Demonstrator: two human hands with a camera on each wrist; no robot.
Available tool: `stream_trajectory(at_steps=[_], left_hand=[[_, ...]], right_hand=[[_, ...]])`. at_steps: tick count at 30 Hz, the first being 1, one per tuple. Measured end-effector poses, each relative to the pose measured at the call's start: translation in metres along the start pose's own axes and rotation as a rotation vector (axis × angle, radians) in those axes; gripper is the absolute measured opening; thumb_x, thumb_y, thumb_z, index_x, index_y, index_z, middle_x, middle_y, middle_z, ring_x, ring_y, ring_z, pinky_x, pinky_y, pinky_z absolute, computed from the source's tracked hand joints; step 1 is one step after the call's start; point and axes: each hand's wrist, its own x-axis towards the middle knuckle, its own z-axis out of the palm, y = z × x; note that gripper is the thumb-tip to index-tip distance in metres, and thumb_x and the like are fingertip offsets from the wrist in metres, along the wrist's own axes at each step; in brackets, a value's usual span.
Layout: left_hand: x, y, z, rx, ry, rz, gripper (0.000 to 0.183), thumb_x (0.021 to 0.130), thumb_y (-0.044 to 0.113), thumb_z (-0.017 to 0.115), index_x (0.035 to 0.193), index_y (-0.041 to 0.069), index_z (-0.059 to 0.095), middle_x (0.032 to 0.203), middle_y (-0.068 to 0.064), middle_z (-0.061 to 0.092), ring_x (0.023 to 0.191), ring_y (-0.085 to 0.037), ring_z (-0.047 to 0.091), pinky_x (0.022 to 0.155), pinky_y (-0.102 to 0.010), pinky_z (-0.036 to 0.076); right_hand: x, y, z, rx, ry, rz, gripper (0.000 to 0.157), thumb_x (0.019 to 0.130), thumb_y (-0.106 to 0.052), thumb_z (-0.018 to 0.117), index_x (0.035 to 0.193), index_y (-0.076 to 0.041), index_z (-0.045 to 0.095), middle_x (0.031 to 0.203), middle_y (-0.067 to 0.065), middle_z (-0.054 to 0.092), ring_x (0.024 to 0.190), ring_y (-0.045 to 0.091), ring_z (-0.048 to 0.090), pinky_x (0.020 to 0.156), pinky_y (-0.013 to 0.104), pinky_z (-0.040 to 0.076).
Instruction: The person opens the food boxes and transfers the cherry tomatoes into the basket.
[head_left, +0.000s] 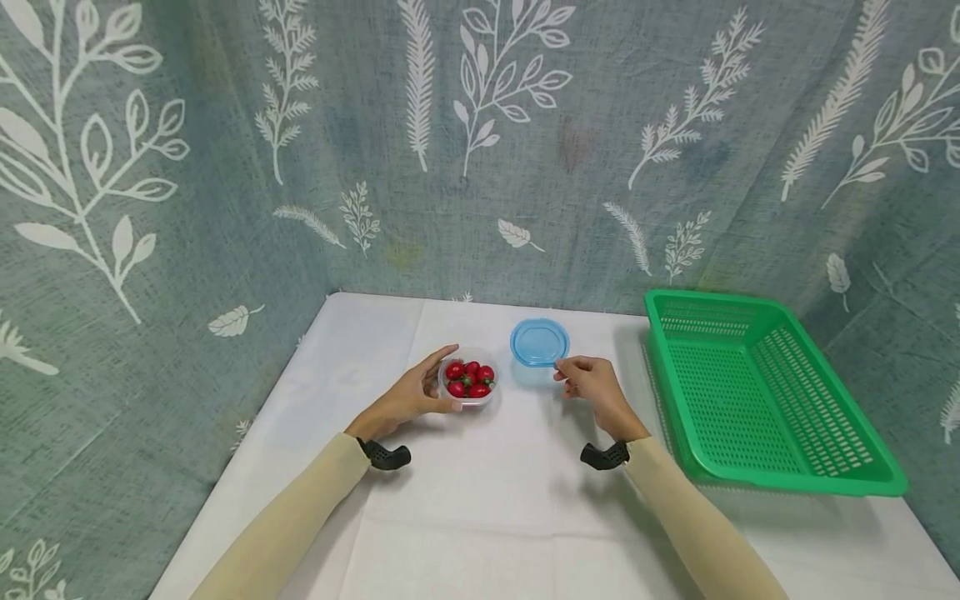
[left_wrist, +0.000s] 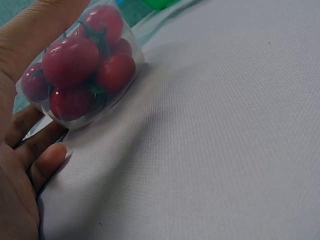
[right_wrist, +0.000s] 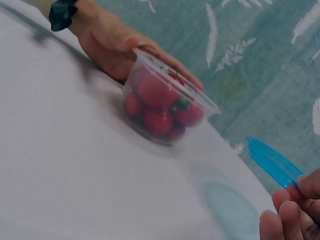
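A clear round plastic tub (head_left: pixel 474 402) full of red cherry tomatoes (head_left: pixel 457 388) with green stems stands on the white cloth. My left hand (head_left: pixel 408 398) holds it from the left, thumb at the near side of the rim and fingers round the far side. To the right of the tub, my right hand (head_left: pixel 595 389) pinches the edge of a round blue lid (head_left: pixel 540 342) between thumb and forefinger. The right wrist view shows the lid (right_wrist: pixel 274 161) tilted and raised above the cloth, with a bluish shadow under it. The tub has no lid on it.
A large green perforated plastic basket (head_left: pixel 750 408) sits on the table to the right of my right hand. White cloth (head_left: pixel 465 508) covers the table. Grey-green curtains with white leaf prints (head_left: pixel 450 225) hang behind and at both sides.
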Motion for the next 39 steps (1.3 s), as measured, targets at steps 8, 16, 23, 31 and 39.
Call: stream_trajectory(at_steps=[8,16,23,31,39], left_hand=[[0.000,-0.001,0.000,-0.002,-0.005,0.011,0.105,0.079,0.033,0.092,0.161,0.042,0.028,0.164,-0.005,0.032,0.101,-0.025,0.048,0.078,-0.033,0.044],[0.000,-0.002,0.000,-0.019,-0.007,0.002,0.105,0.078,0.032,0.093,0.160,0.043,0.029,0.162,-0.001,0.034,0.100,-0.025,0.047,0.078,-0.033,0.043],[0.001,-0.002,0.000,-0.026,-0.004,0.001,0.107,0.077,0.033,0.094,0.162,0.039,0.029,0.161,0.000,0.036,0.098,-0.025,0.048,0.078,-0.033,0.045],[-0.003,-0.005,0.001,-0.040,0.005,-0.014,0.105,0.078,0.027,0.093,0.161,0.040,0.030,0.162,-0.002,0.033,0.103,-0.026,0.048,0.077,-0.032,0.045],[-0.002,-0.002,0.004,0.003,0.046,-0.011,0.104,0.076,0.033,0.094,0.160,0.041,0.033,0.160,0.000,0.036,0.101,-0.026,0.049,0.081,-0.038,0.044]], right_hand=[[0.008,0.010,-0.013,-0.021,0.059,0.037,0.035,0.103,-0.024,0.066,0.118,0.008,0.070,0.097,0.013,0.071,0.075,0.016,0.059,0.067,0.028,0.058],[0.013,0.017,-0.023,-0.054,0.116,0.111,0.032,0.103,-0.023,0.065,0.115,0.007,0.070,0.095,0.013,0.071,0.067,0.014,0.059,0.060,0.027,0.056],[0.017,0.021,-0.027,-0.051,0.122,0.135,0.032,0.104,-0.021,0.064,0.115,0.009,0.069,0.088,0.012,0.070,0.055,0.011,0.056,0.051,0.026,0.052],[0.016,0.027,-0.028,-0.116,0.134,0.124,0.030,0.102,-0.021,0.066,0.107,0.008,0.071,0.084,0.012,0.070,0.053,0.012,0.060,0.052,0.028,0.056],[0.015,0.029,-0.032,-0.128,0.154,0.053,0.035,0.101,-0.028,0.069,0.101,0.007,0.068,0.083,0.013,0.069,0.055,0.015,0.064,0.054,0.031,0.059]])
